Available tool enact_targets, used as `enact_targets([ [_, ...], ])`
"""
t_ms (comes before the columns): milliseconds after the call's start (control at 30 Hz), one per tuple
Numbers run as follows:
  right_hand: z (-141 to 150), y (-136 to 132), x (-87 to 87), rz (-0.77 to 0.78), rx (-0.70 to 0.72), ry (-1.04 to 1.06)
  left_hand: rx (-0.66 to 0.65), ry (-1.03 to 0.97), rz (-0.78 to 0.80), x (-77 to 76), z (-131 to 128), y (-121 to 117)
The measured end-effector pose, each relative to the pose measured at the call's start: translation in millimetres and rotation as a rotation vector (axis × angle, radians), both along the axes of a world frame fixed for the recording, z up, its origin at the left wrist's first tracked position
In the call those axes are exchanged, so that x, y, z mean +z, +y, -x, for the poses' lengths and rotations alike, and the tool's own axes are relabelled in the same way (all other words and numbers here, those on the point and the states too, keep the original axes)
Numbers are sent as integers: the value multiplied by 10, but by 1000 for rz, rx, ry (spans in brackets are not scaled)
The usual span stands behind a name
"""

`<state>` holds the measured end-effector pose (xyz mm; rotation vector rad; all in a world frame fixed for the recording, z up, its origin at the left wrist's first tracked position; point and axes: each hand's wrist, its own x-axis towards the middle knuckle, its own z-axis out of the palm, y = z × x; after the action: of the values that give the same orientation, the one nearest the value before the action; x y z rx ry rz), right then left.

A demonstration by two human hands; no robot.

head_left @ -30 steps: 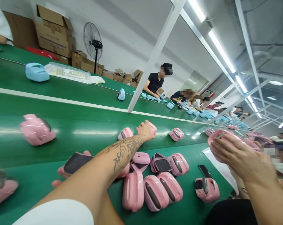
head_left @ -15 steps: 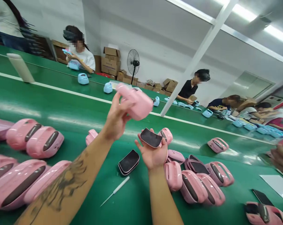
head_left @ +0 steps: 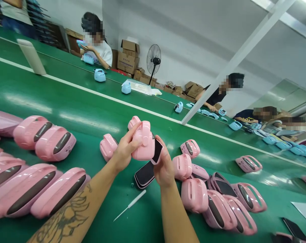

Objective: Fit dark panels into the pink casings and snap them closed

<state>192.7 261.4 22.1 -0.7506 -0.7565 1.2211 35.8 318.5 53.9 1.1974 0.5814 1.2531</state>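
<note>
My left hand (head_left: 124,150) and my right hand (head_left: 164,165) meet above the green belt, both gripping a pink plastic casing (head_left: 143,141). A black panel with a pink rim (head_left: 157,151) stands against the casing's right side, pinched by my right fingers. Just under my hands lies a similar black panel pair (head_left: 144,174). A white-handled small screwdriver (head_left: 129,203) rests on the belt below it. Pink casings lie close on both sides: a large group at left (head_left: 55,143) and another at right (head_left: 194,195).
A white strip (head_left: 112,98) divides my green belt from a further one carrying pale blue devices (head_left: 100,75). Co-workers (head_left: 97,47) sit along it. Cardboard boxes (head_left: 129,57) and a standing fan (head_left: 153,59) line the wall. A phone (head_left: 294,229) lies at lower right.
My hands have come together: the black panel from my right palm now sits against the pink casing, which has dropped lower from up in my left hand. The view has shifted slightly.
</note>
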Motion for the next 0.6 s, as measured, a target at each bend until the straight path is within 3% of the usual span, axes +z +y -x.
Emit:
enact_targets([
  [267,-160,-16,-9,32,10,-277,-34,148,14,-126,-69,75],
  [400,-154,-12,16,44,-14,-324,54,287,-32,-111,-97,24],
  [467,-166,1,14,69,-53,-354,73,355,-97,-92,-98,-31],
  [600,-211,39,-33,127,-150,-377,-31,610,-347,-47,-75,-143],
])
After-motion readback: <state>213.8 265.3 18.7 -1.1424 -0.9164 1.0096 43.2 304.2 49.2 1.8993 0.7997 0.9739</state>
